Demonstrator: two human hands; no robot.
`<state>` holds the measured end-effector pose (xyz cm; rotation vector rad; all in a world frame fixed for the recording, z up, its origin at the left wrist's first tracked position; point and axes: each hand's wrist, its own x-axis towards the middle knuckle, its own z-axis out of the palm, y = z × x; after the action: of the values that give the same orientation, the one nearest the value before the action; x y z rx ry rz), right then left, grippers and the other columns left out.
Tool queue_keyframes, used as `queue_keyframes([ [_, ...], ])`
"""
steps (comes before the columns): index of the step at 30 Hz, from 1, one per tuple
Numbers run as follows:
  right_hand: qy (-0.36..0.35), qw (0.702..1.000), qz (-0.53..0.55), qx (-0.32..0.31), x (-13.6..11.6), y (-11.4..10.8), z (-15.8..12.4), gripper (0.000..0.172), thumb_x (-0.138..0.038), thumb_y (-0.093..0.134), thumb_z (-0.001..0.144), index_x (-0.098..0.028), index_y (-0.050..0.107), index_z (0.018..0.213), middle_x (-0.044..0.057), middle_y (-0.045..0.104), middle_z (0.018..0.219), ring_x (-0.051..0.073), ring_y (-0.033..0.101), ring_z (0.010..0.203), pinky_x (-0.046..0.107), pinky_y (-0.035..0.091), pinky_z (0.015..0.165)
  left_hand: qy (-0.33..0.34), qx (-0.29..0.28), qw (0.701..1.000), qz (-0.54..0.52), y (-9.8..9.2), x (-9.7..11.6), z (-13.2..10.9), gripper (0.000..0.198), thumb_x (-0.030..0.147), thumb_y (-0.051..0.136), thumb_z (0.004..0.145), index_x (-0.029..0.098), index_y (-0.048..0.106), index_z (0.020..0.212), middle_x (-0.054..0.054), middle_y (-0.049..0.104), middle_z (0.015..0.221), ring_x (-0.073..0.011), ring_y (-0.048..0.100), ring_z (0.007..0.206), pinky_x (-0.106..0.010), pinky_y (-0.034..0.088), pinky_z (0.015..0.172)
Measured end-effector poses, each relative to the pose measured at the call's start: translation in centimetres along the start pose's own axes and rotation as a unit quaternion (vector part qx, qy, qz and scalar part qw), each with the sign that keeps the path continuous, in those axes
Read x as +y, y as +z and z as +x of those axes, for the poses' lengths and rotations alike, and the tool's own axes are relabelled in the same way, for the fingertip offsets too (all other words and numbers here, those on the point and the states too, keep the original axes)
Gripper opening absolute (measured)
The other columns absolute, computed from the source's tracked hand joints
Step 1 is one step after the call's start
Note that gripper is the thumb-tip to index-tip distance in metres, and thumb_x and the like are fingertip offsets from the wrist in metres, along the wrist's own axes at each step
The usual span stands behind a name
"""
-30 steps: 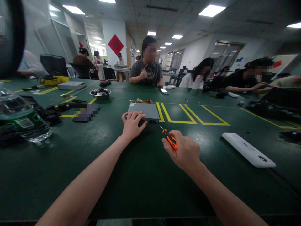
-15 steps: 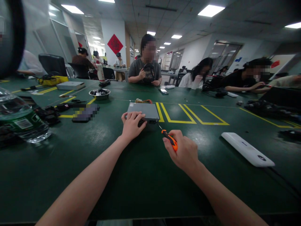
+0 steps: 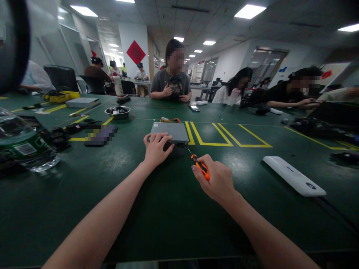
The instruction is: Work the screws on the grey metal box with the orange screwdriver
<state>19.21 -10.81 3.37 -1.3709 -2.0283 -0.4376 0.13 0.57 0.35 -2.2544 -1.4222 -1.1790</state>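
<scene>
A flat grey metal box (image 3: 171, 131) with coloured wires at its far edge lies on the green table (image 3: 168, 209). My left hand (image 3: 155, 148) rests on its near left corner, fingers curled over the top, holding it down. My right hand (image 3: 217, 180) is closed round an orange-and-black screwdriver (image 3: 201, 168). The thin shaft points up and left, with its tip at the box's near right corner.
A white oblong device (image 3: 294, 175) lies to the right. A clear water bottle (image 3: 24, 144) lies at the left, with dark parts (image 3: 57, 136), a metal bowl (image 3: 117, 111) and yellow floor-tape lines (image 3: 224, 136) nearby. Several people sit across the table, working.
My right hand with the screwdriver has shifted slightly left and up. My left hand stays on the box.
</scene>
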Motion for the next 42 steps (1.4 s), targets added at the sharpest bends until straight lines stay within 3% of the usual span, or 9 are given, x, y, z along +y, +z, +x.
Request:
queue_keyframes([
  [3, 0.046, 0.999, 0.013, 0.003, -0.05, 0.1, -0.1, 0.025, -0.038, 0.038, 0.086, -0.016, 0.049, 0.088, -0.003, 0.053, 0.056, 0.008, 0.043, 0.041, 0.021, 0.027, 0.043, -0.003, 0.001, 1.0, 0.001, 0.02, 0.06, 0.01, 0.024, 0.034, 0.054, 0.079, 0.03, 0.056, 0.103, -0.003, 0.057, 0.114, -0.0241, 0.045, 0.109, -0.046, 0.019, 0.097],
  [11, -0.058, 0.998, 0.0, 0.009, -0.43, 0.03, -0.01, 0.011, -0.022, 0.047, 0.08, -0.018, 0.058, 0.08, 0.002, 0.053, 0.071, 0.013, 0.046, 0.064, 0.026, 0.034, 0.061, 0.003, 0.003, 1.0, 0.013, 0.12, -0.04, -0.03, 0.024, 0.034, 0.055, 0.079, 0.031, 0.055, 0.103, -0.003, 0.057, 0.115, -0.0235, 0.045, 0.109, -0.045, 0.02, 0.097],
  [15, -0.029, 0.999, 0.024, -0.003, -0.28, -0.16, 0.12, 0.02, -0.032, 0.044, 0.084, -0.017, 0.057, 0.08, 0.002, 0.055, 0.072, 0.012, 0.048, 0.062, 0.026, 0.034, 0.059, 0.004, 0.003, 1.0, 0.01, 0.14, -0.14, -0.07, 0.024, 0.035, 0.053, 0.08, 0.03, 0.055, 0.103, -0.003, 0.057, 0.115, -0.0238, 0.046, 0.109, -0.046, 0.019, 0.097],
  [20, 0.061, 0.998, 0.03, 0.012, -0.06, -0.18, 0.06, 0.026, -0.037, 0.04, 0.086, -0.015, 0.052, 0.096, -0.002, 0.055, 0.06, 0.008, 0.045, 0.045, 0.021, 0.03, 0.046, 0.004, 0.001, 1.0, 0.013, 0.22, -0.18, -0.09, 0.024, 0.035, 0.053, 0.08, 0.03, 0.056, 0.103, -0.003, 0.057, 0.115, -0.0234, 0.045, 0.11, -0.045, 0.019, 0.097],
  [25, -0.026, 1.0, 0.015, 0.002, -0.33, -0.19, 0.04, 0.008, -0.024, 0.048, 0.078, -0.017, 0.052, 0.08, 0.001, 0.056, 0.071, 0.011, 0.048, 0.059, 0.025, 0.035, 0.057, 0.0, 0.003, 1.0, 0.02, 0.2, -0.1, -0.06, 0.024, 0.037, 0.052, 0.08, 0.03, 0.055, 0.103, -0.002, 0.057, 0.114, -0.0235, 0.044, 0.109, -0.045, 0.019, 0.097],
  [28, -0.038, 0.999, 0.021, -0.009, -0.44, -0.35, 0.2, 0.008, -0.023, 0.048, 0.078, -0.017, 0.054, 0.076, 0.002, 0.055, 0.073, 0.012, 0.048, 0.064, 0.026, 0.036, 0.061, 0.005, 0.005, 1.0, 0.021, 0.18, -0.08, -0.05, 0.024, 0.037, 0.052, 0.08, 0.03, 0.055, 0.103, -0.002, 0.057, 0.114, -0.0235, 0.045, 0.108, -0.045, 0.02, 0.097],
  [33, 0.068, 0.995, 0.055, -0.044, -0.27, -0.38, 0.26, 0.03, -0.042, 0.04, 0.085, -0.016, 0.051, 0.095, 0.001, 0.056, 0.066, 0.011, 0.05, 0.052, 0.024, 0.034, 0.051, 0.007, 0.011, 1.0, 0.019, 0.4, -0.33, -0.08, 0.025, 0.037, 0.054, 0.08, 0.029, 0.056, 0.103, -0.002, 0.058, 0.113, -0.0233, 0.045, 0.108, -0.045, 0.02, 0.097],
  [35, 0.1, 0.991, 0.068, -0.049, -0.24, -0.22, 0.14, 0.03, -0.041, 0.039, 0.085, -0.015, 0.049, 0.095, -0.001, 0.056, 0.062, 0.009, 0.047, 0.047, 0.022, 0.032, 0.046, 0.009, 0.01, 1.0, 0.022, 0.44, -0.39, -0.06, 0.025, 0.037, 0.054, 0.08, 0.029, 0.056, 0.103, -0.002, 0.057, 0.113, -0.023, 0.046, 0.107, -0.044, 0.02, 0.096],
  [42, -0.017, 0.998, 0.062, -0.021, -0.49, -0.09, -0.05, 0.009, -0.023, 0.05, 0.077, -0.017, 0.054, 0.081, 0.002, 0.058, 0.076, 0.012, 0.05, 0.064, 0.026, 0.038, 0.062, 0.011, 0.014, 1.0, 0.024, 0.24, -0.17, 0.03, 0.024, 0.037, 0.054, 0.08, 0.029, 0.055, 0.102, -0.002, 0.058, 0.113, -0.023, 0.046, 0.107, -0.044, 0.02, 0.096],
])
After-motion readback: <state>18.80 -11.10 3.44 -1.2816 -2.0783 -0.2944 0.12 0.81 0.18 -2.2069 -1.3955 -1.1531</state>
